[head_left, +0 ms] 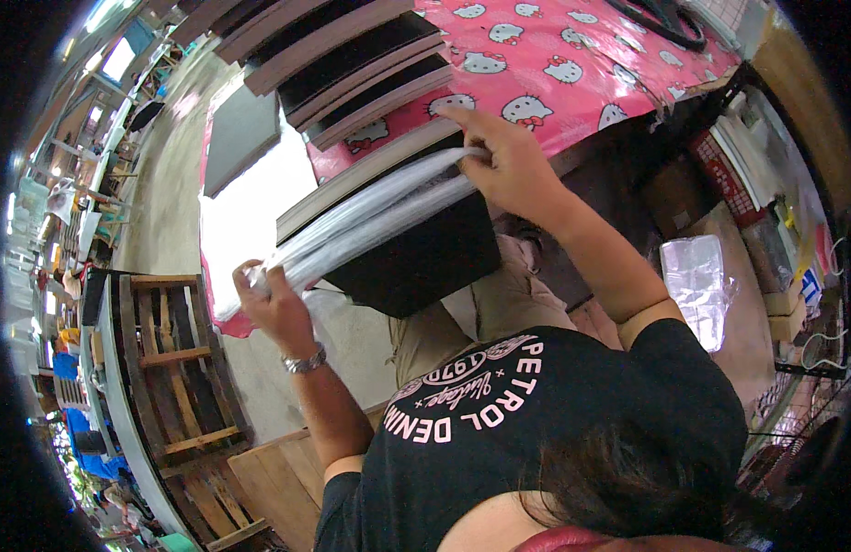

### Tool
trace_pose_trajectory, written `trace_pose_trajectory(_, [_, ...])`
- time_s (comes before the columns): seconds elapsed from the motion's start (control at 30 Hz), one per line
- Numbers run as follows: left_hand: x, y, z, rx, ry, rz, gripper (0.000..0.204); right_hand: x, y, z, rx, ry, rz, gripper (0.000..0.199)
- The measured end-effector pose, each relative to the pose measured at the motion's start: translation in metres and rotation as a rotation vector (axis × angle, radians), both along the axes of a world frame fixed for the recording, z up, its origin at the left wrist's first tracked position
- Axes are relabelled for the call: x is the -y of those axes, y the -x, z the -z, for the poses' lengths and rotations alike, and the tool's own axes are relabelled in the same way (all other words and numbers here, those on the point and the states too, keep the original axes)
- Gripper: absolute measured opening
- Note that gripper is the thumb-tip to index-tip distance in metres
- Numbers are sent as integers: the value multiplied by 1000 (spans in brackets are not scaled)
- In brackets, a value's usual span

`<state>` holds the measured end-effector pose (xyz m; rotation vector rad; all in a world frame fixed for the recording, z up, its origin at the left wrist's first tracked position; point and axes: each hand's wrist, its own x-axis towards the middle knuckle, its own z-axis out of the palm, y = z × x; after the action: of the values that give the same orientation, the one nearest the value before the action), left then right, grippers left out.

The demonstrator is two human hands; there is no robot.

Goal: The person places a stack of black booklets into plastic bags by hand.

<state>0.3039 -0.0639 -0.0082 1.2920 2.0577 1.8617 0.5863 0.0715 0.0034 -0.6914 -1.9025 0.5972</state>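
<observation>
A strip of gathered clear plastic film (370, 212) is stretched between my two hands, across the upper part of a black flat panel (421, 258). My left hand (280, 308), with a metal watch at the wrist, is closed on the film's left end. At the other end, my right hand (508, 166) pinches the film, its index finger extended toward the table. The panel tilts at the table's front edge, above my lap. A grey-brown edge (319, 204) shows just beyond the film; whether it belongs to the same panel I cannot tell.
Stacks of black boards (370, 74) with grey-brown edges stand on a pink cartoon-patterned table cover (572, 60). A dark grey board (243, 138) lies left of them. Wooden pallets (172, 359) stand at left. Folded clear plastic (696, 281) lies at right, near a crowded shelf (765, 212).
</observation>
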Motion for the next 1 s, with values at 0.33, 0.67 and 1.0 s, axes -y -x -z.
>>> trace_pose_trajectory(0.33, [33,-32,10,-197,146,92,62,45,-27,12,226,-188,142,43])
trace_pose_trajectory(0.67, [66,-40,-9,-12,-60,24,23,57,-39,-43,44,693,-318,14])
trace_pose_trajectory(1.0, [144,-17,-22,921,932,558,16,86,-96,-15,265,1248,-678,32])
